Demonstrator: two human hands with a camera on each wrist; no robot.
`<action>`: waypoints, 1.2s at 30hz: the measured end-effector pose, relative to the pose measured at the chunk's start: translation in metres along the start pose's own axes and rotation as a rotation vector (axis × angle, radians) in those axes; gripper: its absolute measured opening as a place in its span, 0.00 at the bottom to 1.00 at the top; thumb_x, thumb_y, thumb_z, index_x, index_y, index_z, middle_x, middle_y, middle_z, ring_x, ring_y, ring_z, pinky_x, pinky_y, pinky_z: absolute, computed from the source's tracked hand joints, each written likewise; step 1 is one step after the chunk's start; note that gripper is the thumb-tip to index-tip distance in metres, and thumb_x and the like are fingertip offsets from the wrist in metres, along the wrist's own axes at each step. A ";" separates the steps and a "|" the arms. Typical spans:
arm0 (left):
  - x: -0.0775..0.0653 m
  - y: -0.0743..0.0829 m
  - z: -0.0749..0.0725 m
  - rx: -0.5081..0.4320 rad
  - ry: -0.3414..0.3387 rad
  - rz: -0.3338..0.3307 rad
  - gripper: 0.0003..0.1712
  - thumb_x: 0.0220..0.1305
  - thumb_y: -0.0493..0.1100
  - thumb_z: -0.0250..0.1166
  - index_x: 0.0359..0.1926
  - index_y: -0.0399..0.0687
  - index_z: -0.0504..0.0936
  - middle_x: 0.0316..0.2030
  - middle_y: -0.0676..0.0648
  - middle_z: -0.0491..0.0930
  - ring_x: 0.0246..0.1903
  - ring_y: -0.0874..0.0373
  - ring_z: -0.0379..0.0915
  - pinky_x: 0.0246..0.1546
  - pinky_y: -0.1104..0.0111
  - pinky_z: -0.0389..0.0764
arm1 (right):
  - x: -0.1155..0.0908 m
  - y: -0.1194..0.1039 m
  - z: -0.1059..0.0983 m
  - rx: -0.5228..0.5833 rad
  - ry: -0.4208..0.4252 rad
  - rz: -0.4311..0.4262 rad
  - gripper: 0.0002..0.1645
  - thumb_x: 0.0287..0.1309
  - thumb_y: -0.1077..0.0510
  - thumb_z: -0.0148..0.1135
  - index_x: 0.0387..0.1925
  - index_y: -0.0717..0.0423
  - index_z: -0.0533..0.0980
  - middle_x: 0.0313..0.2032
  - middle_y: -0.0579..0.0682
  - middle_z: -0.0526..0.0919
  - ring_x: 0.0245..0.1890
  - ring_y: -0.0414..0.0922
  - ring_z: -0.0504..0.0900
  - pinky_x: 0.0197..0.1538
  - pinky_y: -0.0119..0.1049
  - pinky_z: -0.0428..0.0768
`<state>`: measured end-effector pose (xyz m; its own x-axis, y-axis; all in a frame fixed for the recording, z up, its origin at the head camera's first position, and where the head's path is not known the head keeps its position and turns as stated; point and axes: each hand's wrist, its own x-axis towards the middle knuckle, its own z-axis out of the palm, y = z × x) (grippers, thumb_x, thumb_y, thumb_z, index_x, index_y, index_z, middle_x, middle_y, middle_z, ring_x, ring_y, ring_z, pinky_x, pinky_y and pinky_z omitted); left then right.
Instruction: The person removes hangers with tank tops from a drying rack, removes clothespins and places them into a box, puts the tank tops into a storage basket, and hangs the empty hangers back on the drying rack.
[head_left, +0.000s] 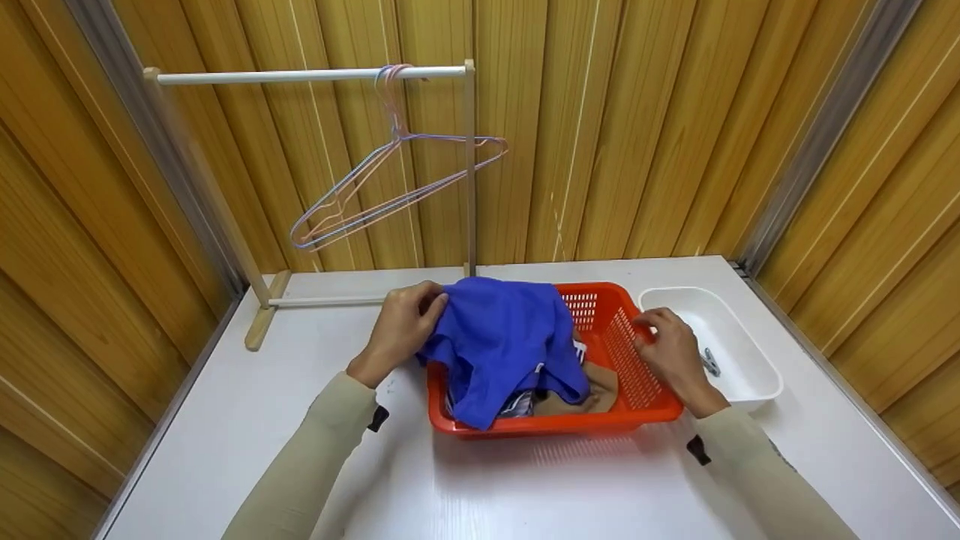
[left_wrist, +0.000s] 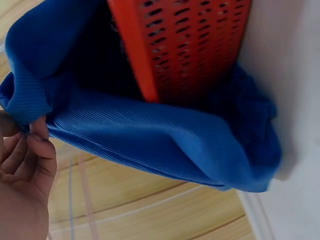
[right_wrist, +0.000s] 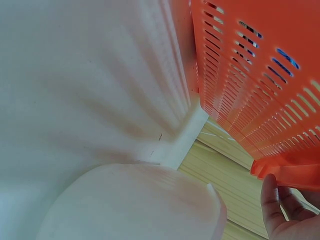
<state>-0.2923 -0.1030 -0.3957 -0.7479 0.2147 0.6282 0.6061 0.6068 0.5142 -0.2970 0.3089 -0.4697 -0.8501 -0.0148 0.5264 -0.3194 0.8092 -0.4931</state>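
Note:
My left hand (head_left: pixel 405 322) pinches the edge of a blue garment (head_left: pixel 502 330) with ribbed fabric. The garment drapes over the left side of a red plastic basket (head_left: pixel 540 429), and in the left wrist view its blue cloth (left_wrist: pixel 150 130) hangs outside the slotted wall. Beneath it in the basket lie a tan garment (head_left: pixel 600 386) and some striped cloth (head_left: pixel 519 405). Loosely bent, the fingers of my right hand (head_left: pixel 671 352) are at the basket's right rim (right_wrist: pixel 295 175). Whether they touch the rim I cannot tell; no grip on it shows.
Pink and blue hangers (head_left: pixel 397 139) hang together on the white bar of a wooden rack (head_left: pixel 311 76) at the back left. Right of the basket stands a white tub (head_left: pixel 739 322) with small metal clips (head_left: pixel 709 362) inside. Wood-patterned walls (head_left: pixel 600 150) enclose the white table (head_left: pixel 360 480).

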 end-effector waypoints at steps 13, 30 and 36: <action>0.001 0.048 0.015 0.060 -0.176 0.158 0.07 0.68 0.41 0.62 0.38 0.43 0.84 0.32 0.49 0.86 0.29 0.61 0.79 0.35 0.68 0.83 | -0.001 0.001 0.001 -0.002 -0.017 0.026 0.16 0.49 0.70 0.62 0.43 0.67 0.82 0.43 0.62 0.81 0.45 0.60 0.80 0.49 0.56 0.77; -0.017 0.029 0.013 0.179 -0.451 0.100 0.08 0.67 0.44 0.63 0.42 0.48 0.86 0.35 0.53 0.86 0.33 0.61 0.80 0.38 0.66 0.82 | -0.001 0.002 0.001 0.000 0.021 -0.015 0.16 0.46 0.71 0.64 0.41 0.66 0.82 0.42 0.61 0.82 0.44 0.60 0.80 0.48 0.56 0.76; -0.016 -0.017 -0.011 0.042 -0.364 -0.007 0.18 0.61 0.41 0.67 0.51 0.41 0.81 0.45 0.42 0.85 0.44 0.48 0.83 0.47 0.53 0.81 | 0.000 0.003 0.001 0.009 0.022 -0.015 0.16 0.46 0.72 0.63 0.40 0.66 0.82 0.41 0.61 0.82 0.43 0.59 0.80 0.47 0.55 0.77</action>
<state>-0.2877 -0.1252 -0.4082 -0.8040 0.4644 0.3715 0.5946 0.6384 0.4888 -0.2983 0.3105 -0.4720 -0.8359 -0.0136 0.5487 -0.3355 0.8038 -0.4913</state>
